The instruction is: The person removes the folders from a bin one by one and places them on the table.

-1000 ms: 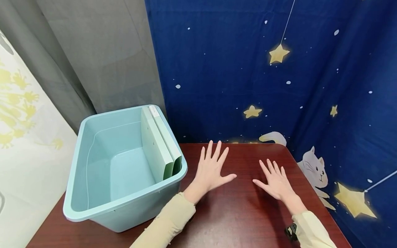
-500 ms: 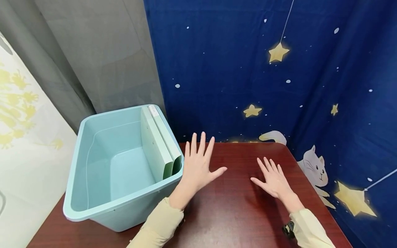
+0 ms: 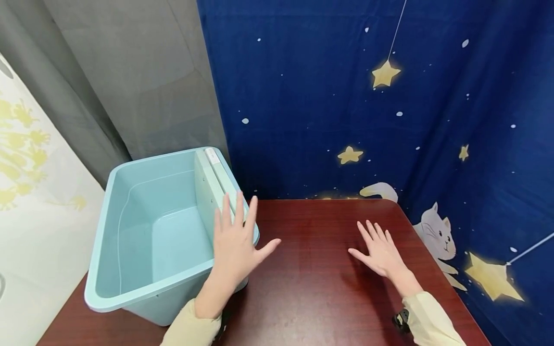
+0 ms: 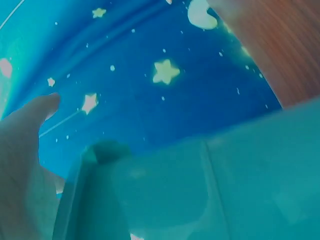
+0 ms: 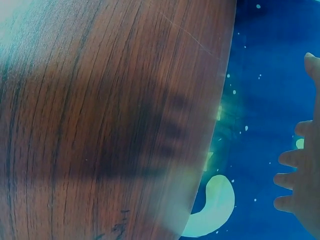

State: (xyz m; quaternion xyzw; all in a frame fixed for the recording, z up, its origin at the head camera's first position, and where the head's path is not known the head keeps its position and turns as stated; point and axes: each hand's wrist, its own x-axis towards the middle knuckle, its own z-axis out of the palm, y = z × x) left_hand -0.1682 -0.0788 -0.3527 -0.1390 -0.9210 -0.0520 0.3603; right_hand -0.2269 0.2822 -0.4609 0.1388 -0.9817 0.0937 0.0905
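A light blue plastic bin (image 3: 151, 292) stands on the left of the table. Two pale green file binders, one (image 3: 204, 182) beside the other (image 3: 221, 174), stand upright along its right wall; the farther one has a white label. My left hand (image 3: 235, 250), fingers spread, is in front of the bin's near right corner and hides the binders' near ends. Whether it touches the bin I cannot tell. In the left wrist view its thumb (image 4: 42, 107) shows beside the bin's wall (image 4: 160, 192). My right hand (image 3: 381, 252) hovers over the table's right side, fingers spread, holding nothing.
The dark red wooden table (image 3: 303, 269) has a rounded far right corner. Behind it hang a blue curtain (image 3: 298, 96) with stars and a grey curtain (image 3: 143, 72). A white cloth (image 3: 39, 240) with yellow prints hangs at the left.
My left hand has moved left from over the table to in front of the bin's near right corner. The right hand has barely moved. Bin and binders keep their place.
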